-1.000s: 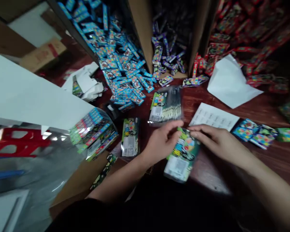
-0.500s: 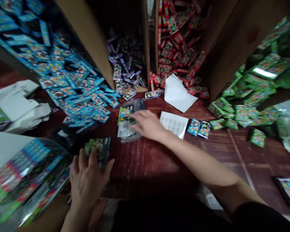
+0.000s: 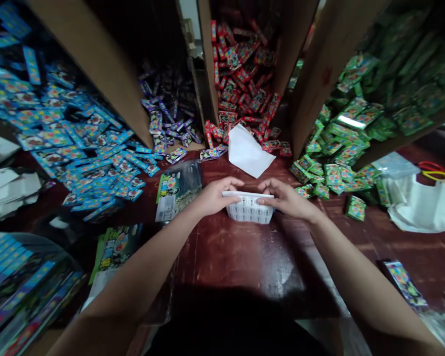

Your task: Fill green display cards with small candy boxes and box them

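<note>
A white sheet of printed labels (image 3: 250, 213) is bent over at its top edge, above the dark red table in front of me. My left hand (image 3: 220, 195) grips its left end, thumb on the near side. At the other end my right hand (image 3: 287, 198) pinches it the same way. Left of my hands lies a clear-and-green printed plastic bag (image 3: 168, 198). Another green printed bag (image 3: 114, 247) rests nearer, partly behind my left forearm. A blank white paper (image 3: 248, 151) lies just beyond the sheet.
Cardboard boxes spill small packets across the back: blue packets (image 3: 92, 143), purple packets (image 3: 170, 118), red packets (image 3: 244, 89) and green packets (image 3: 341, 148). White plastic bags (image 3: 418, 198) lie at the right. A bag of colourful boxes (image 3: 22, 282) stands front left.
Both hands have come together at the label sheet, which was flat on the table and is now held and bent. My left hand left the near green bag; my right hand left the farther one.
</note>
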`<state>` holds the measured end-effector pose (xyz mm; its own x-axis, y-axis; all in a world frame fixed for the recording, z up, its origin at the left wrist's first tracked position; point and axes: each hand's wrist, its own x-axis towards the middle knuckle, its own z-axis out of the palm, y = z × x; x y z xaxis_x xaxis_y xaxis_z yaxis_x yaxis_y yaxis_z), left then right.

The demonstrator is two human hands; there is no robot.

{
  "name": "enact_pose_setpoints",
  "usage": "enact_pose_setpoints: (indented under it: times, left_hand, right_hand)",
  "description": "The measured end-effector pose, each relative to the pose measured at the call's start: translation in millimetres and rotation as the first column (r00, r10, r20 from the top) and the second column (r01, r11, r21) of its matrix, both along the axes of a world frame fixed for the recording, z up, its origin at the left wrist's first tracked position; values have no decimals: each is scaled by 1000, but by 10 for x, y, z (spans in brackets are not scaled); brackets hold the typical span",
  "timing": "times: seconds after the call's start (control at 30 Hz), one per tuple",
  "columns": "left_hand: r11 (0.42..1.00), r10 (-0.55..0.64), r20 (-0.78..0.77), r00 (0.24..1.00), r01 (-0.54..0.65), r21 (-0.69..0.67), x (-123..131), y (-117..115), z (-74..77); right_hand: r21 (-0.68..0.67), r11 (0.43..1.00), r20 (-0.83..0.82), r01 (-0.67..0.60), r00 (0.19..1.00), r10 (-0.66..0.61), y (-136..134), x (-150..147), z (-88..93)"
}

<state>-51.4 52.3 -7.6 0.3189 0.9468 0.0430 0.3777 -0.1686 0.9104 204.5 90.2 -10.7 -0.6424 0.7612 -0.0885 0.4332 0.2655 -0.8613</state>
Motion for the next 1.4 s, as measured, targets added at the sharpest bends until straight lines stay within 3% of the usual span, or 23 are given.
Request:
enact_pose_setpoints:
  times: [0.1, 0.23, 0.4, 0.5, 0.6, 0.8, 0.87, 0.93, 1.03, 1.13, 1.27, 1.4]
  left_hand:
    - [981, 106, 100, 989, -88, -172, 20, -147, -52]
    - [941, 224, 177, 958, -166, -294, 42, -327, -66]
    - [925, 348, 207, 914, -298, -237, 20, -409, -103]
    - [898, 427, 35, 903, -420, -132, -25, -418, -185]
    - [851, 520, -122, 845, -525, -12, -78, -392, -287]
    - [799, 601, -227, 766, -583, 150, -94, -340, -348]
    - [767, 632, -269, 726, -539, 347, -13, -381, -357]
    - [787, 572, -390, 721, -350, 508, 103, -444, -405]
    - [878, 393, -592, 704, -96, 469, 262, -524, -536]
    - [908, 360, -647, 672, -94, 407, 318, -556, -641]
    - [927, 334, -640, 692, -118, 356, 285, -587, -666]
    - [935, 321, -585, 745, -152, 320, 259, -652, -676]
  right_hand:
    - [-103, 990, -189, 95, 975, -114, -165, 152, -23]
    - [-190, 958, -279, 216, 923, -264, -254, 116, -105]
    - [-185, 961, -340, 207, 904, -260, -259, -113, -220]
    - [-61, 944, -291, 324, 899, -327, -317, -249, -309]
    - [22, 913, -226, 407, 892, -392, -373, -346, -397]
    - [152, 918, -31, 366, 930, -366, -174, -402, -472]
    - [217, 925, 50, 311, 943, -329, -46, -421, -454]
    - [284, 923, 127, 259, 944, -304, 52, -456, -422]
    - [400, 886, 207, 236, 918, -338, 50, -528, -385]
    - [478, 859, 242, 181, 913, -328, -173, -592, -416]
    - [550, 835, 289, -14, 942, -174, -570, -574, -579]
    - [629, 777, 318, -17, 918, -237, -681, -439, -673]
